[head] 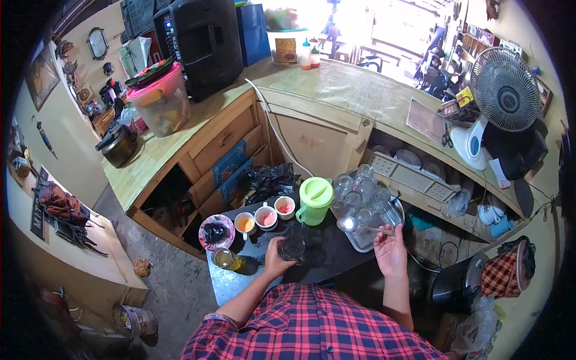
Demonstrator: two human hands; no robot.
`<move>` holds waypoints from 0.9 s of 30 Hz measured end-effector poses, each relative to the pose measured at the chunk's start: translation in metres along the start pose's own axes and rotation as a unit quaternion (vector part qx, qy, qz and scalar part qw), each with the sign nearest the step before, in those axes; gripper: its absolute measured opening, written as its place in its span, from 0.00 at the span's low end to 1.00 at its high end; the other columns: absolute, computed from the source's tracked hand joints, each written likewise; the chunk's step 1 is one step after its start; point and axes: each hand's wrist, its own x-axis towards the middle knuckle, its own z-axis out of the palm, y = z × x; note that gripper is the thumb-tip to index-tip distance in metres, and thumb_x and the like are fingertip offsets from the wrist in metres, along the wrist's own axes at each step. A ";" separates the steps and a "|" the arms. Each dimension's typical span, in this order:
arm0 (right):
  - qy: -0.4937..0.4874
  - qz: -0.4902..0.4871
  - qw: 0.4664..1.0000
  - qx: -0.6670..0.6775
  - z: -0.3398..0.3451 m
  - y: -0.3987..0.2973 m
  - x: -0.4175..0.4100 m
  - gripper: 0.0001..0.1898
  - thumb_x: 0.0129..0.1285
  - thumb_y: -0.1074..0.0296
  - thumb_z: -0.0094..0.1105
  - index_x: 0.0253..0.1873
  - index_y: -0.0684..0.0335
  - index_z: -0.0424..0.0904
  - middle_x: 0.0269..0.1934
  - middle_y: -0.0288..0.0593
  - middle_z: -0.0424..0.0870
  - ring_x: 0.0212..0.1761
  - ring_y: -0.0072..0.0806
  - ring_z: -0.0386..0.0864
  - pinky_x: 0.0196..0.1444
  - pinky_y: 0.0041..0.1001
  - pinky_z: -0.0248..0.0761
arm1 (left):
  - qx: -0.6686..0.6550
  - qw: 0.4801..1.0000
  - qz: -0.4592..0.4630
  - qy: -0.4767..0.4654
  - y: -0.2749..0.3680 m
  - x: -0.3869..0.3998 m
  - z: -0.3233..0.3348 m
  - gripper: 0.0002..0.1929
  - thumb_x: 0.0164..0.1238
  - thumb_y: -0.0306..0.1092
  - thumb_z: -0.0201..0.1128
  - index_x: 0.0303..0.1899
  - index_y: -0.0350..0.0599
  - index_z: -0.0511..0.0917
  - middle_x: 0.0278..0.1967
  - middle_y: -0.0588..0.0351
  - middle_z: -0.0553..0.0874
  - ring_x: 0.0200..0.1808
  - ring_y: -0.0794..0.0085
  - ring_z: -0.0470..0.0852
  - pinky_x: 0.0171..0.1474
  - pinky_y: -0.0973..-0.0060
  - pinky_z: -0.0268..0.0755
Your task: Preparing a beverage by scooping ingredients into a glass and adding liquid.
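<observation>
My left hand (pixel 275 259) is closed around a glass mug (pixel 291 248) at the near side of the dark tabletop (pixel 324 245). My right hand (pixel 390 253) holds a metal spoon (pixel 349 224) by its handle, the bowl pointing left over a clear tray (pixel 360 240). Left of the glass mug stands a jar of yellow liquid (pixel 225 258). Three white cups (pixel 265 217) with orange, pink and red contents form a row behind it. Beside them are a patterned plate (pixel 229 244) with a black plastic bag on it and a lidded green pitcher (pixel 316 201).
Several upturned glasses (pixel 360 189) crowd the tray at the right. A wooden counter (pixel 324 90) curves around the table, bearing a black speaker (pixel 202 45), a pink-lidded tub (pixel 161 101) and a fan (pixel 506 90). A cooker (pixel 459 279) stands low at right.
</observation>
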 end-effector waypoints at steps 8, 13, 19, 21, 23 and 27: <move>0.020 0.074 0.993 0.087 -0.016 0.012 0.002 0.18 0.67 0.49 0.59 0.45 0.61 0.78 0.41 0.41 0.81 0.40 0.27 0.79 0.47 0.25 0.78 | -0.013 0.992 -0.110 0.060 -0.024 -0.022 0.014 0.50 0.29 0.40 0.84 0.59 0.37 0.64 0.53 0.43 0.74 0.56 0.51 0.75 0.61 0.62 0.68; -0.002 0.084 0.986 0.146 -0.020 0.003 0.013 0.20 0.66 0.48 0.59 0.46 0.62 0.77 0.42 0.42 0.80 0.39 0.28 0.79 0.46 0.26 0.79 | -0.012 0.984 -0.177 0.016 0.005 -0.034 -0.018 0.50 0.32 0.38 0.84 0.62 0.37 0.62 0.52 0.44 0.75 0.56 0.55 0.76 0.60 0.63 0.70; -0.008 0.062 0.988 0.143 -0.024 -0.011 0.016 0.18 0.67 0.50 0.60 0.43 0.63 0.79 0.41 0.42 0.81 0.38 0.28 0.79 0.44 0.25 0.78 | -0.332 0.861 -0.191 -0.334 0.075 -0.013 -0.136 0.20 0.59 0.21 0.69 0.53 0.37 0.75 0.44 0.55 0.83 0.48 0.71 0.83 0.54 0.72 0.77; -0.005 0.070 0.987 0.147 -0.023 -0.012 0.015 0.19 0.66 0.50 0.61 0.43 0.64 0.79 0.41 0.42 0.81 0.37 0.28 0.79 0.44 0.25 0.78 | -0.286 0.875 -0.188 -0.344 0.077 -0.006 -0.175 0.13 0.59 0.23 0.70 0.45 0.37 0.80 0.43 0.57 0.85 0.43 0.77 0.84 0.51 0.77 0.76; 0.003 0.073 0.985 0.153 -0.026 -0.011 0.015 0.18 0.66 0.51 0.62 0.43 0.64 0.79 0.41 0.43 0.81 0.36 0.28 0.79 0.43 0.25 0.78 | -0.243 0.910 -0.195 -0.274 0.072 0.003 -0.204 0.11 0.58 0.24 0.70 0.42 0.37 0.81 0.39 0.57 0.86 0.41 0.77 0.85 0.46 0.77 0.79; -0.001 0.087 0.981 0.173 -0.033 -0.010 0.018 0.17 0.66 0.52 0.62 0.42 0.63 0.79 0.40 0.43 0.82 0.36 0.28 0.79 0.43 0.25 0.78 | -0.116 0.943 -0.305 -0.066 0.024 0.024 -0.234 0.12 0.53 0.29 0.72 0.39 0.36 0.81 0.32 0.56 0.87 0.34 0.76 0.86 0.40 0.77 0.78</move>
